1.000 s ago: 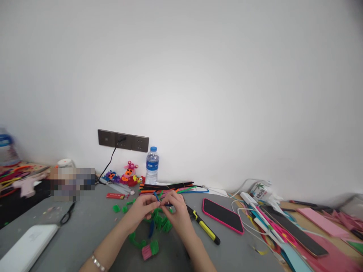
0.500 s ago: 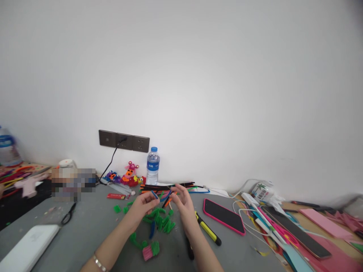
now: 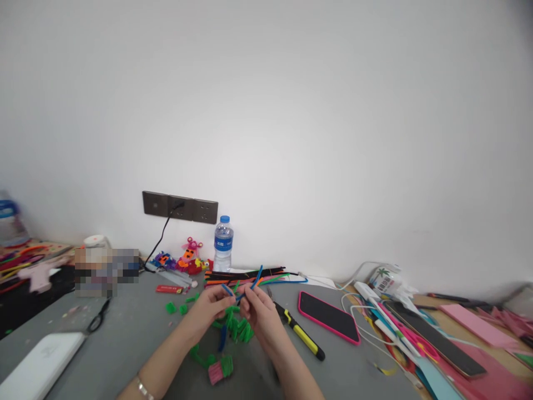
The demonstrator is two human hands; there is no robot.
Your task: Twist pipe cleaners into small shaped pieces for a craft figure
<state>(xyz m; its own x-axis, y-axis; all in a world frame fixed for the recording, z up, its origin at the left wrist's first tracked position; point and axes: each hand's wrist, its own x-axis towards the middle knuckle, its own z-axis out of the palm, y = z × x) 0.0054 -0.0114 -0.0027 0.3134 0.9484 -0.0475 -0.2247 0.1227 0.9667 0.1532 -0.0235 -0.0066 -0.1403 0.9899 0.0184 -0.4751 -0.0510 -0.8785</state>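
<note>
My left hand (image 3: 214, 306) pinches a blue pipe cleaner (image 3: 258, 276) between thumb and fingers. Close beside it, my right hand (image 3: 259, 311) grips the same blue strand, whose free end sticks up above the fingers. Below both hands, green coiled pipe cleaner pieces (image 3: 239, 326) lie on the grey table (image 3: 137, 339), with a short dark blue piece (image 3: 222, 338) among them. Nearer to me is a pink-and-green bundle (image 3: 220, 369). A yellow-and-black-handled tool (image 3: 306, 340) lies right of my right hand, partly hidden by the forearm.
Loose pipe cleaners (image 3: 250, 274) lie along the wall beside a water bottle (image 3: 224, 244) and small colourful figures (image 3: 189, 256). To the right are a pink-rimmed phone (image 3: 328, 316), white cables and craft supplies. A white device (image 3: 41, 364) lies at the front left.
My right hand has moved left and closed on the blue pipe cleaner beside my left hand; its fingers were spread before. The left hand stays nearly in place.
</note>
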